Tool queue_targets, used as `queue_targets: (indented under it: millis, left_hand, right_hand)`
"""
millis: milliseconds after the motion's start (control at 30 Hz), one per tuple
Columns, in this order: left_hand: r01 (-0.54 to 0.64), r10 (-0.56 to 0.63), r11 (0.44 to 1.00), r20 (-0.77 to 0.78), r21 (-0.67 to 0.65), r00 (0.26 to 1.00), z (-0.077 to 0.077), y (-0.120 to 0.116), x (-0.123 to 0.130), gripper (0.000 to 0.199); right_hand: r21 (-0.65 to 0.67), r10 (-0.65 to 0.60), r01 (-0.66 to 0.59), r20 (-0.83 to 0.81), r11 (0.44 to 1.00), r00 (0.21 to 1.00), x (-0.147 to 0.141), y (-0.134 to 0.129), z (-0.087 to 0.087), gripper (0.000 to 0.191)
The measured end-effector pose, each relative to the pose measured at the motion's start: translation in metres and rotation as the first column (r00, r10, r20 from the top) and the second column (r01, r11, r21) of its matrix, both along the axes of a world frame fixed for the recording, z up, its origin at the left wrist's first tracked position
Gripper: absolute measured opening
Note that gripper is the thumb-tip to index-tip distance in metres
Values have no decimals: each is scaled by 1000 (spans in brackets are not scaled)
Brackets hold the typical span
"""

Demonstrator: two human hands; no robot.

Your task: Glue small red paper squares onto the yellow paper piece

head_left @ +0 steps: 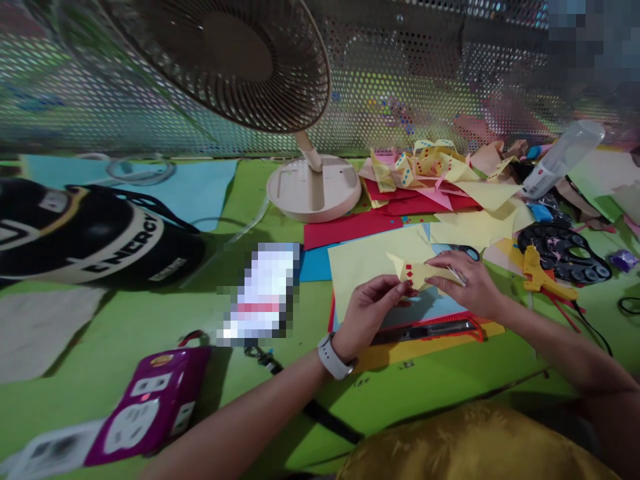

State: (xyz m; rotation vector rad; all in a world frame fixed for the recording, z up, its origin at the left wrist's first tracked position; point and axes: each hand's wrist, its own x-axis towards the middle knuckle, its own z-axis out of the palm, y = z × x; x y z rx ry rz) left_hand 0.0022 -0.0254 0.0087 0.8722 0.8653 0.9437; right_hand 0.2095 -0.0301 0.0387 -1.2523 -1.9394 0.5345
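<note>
A small piece of pale yellow folded paper (423, 272) with red diamond-shaped marks is held up between both hands. My left hand (367, 303), a watch on its wrist, pinches the paper's lower left edge near the red marks. My right hand (467, 283) grips the right side of the same paper between thumb and fingers. A slim, pale stick-like tool (457, 275) pokes out from among the right fingers; its kind is unclear. Beneath the hands lie a large pale yellow sheet (357, 263) and a light blue sheet (435, 308).
A box cutter (430, 330) lies along the front of the sheets. Scissors (470, 252) are partly hidden behind my right hand. To the right is a yellow glue gun (545, 277). Folded paper dice (405, 167), a fan base (314, 190), a phone (265, 290) and a purple pouch (155, 393) surround the work.
</note>
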Motion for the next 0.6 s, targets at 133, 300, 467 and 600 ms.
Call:
queue_targets:
  millis: [133,300,467,600]
  left_hand:
    - [17,-18,998,10,68,1000,2,0,-1,21]
    - [39,-36,991,-29,129,999,6,1,-2,17]
    - [38,-30,992,-63,118,998,4,1,-1,17]
    - [40,-29,994,-97,106,995,3,1,-2,18]
  right_hand:
    - [-273,-83,8,-264,962,961,-3,-3,-4,21]
    - [-360,-154,-9,-422,933,894,-7,-4,-1,21]
    - [-388,-173,-11,-436,921,883,-9,-6,-2,23]
    - [-389,-163,-19,-429,921,889,-9,-7,-4,24]
